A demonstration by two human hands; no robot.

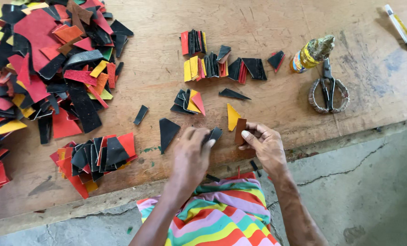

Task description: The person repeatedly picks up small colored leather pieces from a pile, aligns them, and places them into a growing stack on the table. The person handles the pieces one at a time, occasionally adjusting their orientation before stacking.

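Sorting offcuts: a seated person bends over a low wooden worktop [267, 27], both hands at its near edge, lower centre of the frame.
Left hand: the left hand [190, 157] is closed on a small black piece [215, 134], pinched at the fingertips.
Right hand: the right hand [265, 143], just beside the left, grips a brown strip [240, 131] between thumb and fingers, held upright.
Close by: a yellow triangle [232, 116] lies touching the brown strip's upper end; a black triangle [168, 132] lies left of the left hand.
Middle of the frame: sorted rows of cut pieces [221, 66] stand in small stacks, black, red and yellow.
Left of the frame: a large heap of scraps [44, 64] fills the upper left; a smaller fanned pile [98, 157] sits below it.
Upper right: scissors [328, 91] lie beside a glue bottle [310, 54]; a utility knife [401, 27] rests at the corner.
Foreground: striped cloth [217, 218] covers the lap, above a concrete floor [372, 191].
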